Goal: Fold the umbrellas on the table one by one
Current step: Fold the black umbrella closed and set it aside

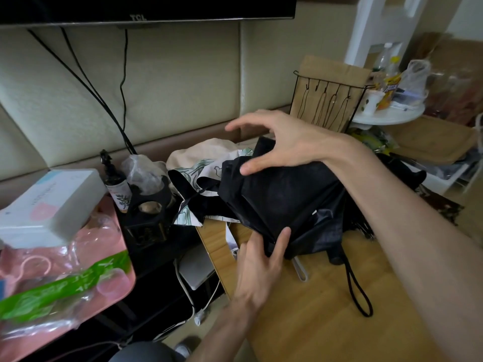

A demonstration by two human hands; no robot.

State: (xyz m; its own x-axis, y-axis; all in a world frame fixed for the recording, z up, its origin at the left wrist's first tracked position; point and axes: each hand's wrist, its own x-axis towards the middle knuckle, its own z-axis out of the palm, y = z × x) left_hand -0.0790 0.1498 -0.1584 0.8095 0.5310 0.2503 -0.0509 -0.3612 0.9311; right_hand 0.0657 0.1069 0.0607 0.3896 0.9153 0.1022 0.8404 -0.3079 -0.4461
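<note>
The black umbrella [282, 202] lies bunched up on the wooden desk [313, 330]. The left hand [258, 270] pinches the near edge of its cloth between the thumb and curled fingers [282, 240]. The right hand [285, 142] is spread wide over the top, fingers loose, with only the thumb touching the cloth. A white umbrella with leaves [198, 171] lies just behind it.
</note>
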